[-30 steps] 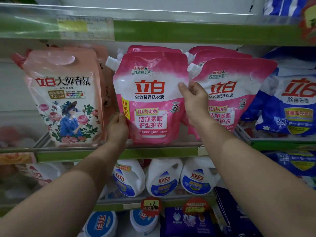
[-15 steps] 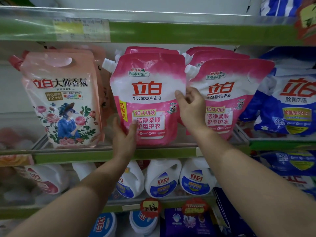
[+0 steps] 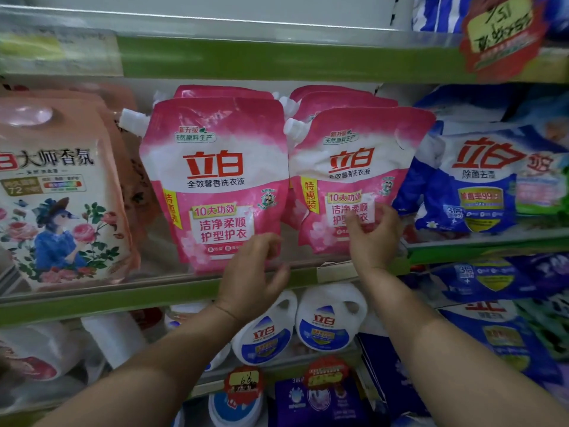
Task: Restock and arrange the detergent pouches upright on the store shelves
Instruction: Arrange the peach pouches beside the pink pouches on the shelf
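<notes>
Pouches stand upright: left pouch [image 3: 215,180] above the loosely spread, empty left hand [image 3: 249,275]; right hand [image 3: 374,238] fingertips touch the right pouch [image 3: 354,180], shelf edge [image 3: 107,295] below.

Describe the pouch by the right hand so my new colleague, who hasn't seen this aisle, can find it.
On the middle shelf, between the peach floral pouch and the blue pouches, stand two pink-fronted stacks. It is the right pink pouch, under the right hand. Unlike its upright left twin, it tilts.
</notes>
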`<state>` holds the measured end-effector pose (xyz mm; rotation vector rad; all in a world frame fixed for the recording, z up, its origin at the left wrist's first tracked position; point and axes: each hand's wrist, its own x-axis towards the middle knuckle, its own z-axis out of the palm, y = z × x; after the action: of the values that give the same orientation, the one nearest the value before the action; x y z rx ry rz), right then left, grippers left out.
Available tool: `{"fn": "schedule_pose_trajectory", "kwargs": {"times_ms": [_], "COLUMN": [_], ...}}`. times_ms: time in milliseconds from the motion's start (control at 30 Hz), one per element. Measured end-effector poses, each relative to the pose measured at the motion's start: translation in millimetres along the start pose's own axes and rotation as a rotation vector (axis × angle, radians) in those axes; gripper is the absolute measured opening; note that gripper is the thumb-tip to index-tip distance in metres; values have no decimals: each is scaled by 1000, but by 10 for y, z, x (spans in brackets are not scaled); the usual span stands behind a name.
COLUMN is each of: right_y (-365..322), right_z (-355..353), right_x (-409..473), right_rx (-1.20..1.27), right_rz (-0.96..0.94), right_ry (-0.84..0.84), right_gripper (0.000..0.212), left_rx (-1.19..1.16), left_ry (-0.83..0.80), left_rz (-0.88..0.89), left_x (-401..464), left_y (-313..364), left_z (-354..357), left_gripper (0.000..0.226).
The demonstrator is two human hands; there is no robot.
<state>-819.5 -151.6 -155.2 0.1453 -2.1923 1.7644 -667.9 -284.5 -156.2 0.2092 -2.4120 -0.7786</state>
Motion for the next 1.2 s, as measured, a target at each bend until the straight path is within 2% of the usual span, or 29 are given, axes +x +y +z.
{"fn": "schedule_pose_trajectory", "kwargs": {"times_ms": [100, 167, 233, 367, 533, 667, 833, 1000, 1200], "right_y": [144, 199, 245, 148, -161, -370, -462, -446, -509], "right_z": [-122, -172, -189, -262, -312, -276, -277, -220, -261], "right_x": [44, 51, 69, 208, 619, 846, 1031, 1103, 1086], "right_rx": [-125, -151, -134, 80, 256, 324, 244, 241, 325], "right_rz": [-18, -82, -113, -10, 113, 121, 114, 120, 136], "right_ry": [-45, -119, -207, -283, -244, -181, -78, 10, -68], "right_gripper": [74, 84, 85, 72, 53, 31, 43, 50, 42], "left_rx": [-43, -98, -163, -436, -766, -782, -813, -782, -868], "left_ry": [-198, -252, -261, -154, -55, -36, -12, 17, 26], "left_rz": [-138, -217, -279, -301, -530, -649, -614, -607, -614], "left_x": [86, 169, 266, 566, 916, 967, 966, 973, 1016], "left_y": [91, 156, 221, 365, 496, 457, 397, 410, 421], "left_z": [146, 226, 302, 362, 426, 498, 515, 537, 536], "left_gripper": [57, 74, 82, 67, 43, 37, 26, 30, 41]}}
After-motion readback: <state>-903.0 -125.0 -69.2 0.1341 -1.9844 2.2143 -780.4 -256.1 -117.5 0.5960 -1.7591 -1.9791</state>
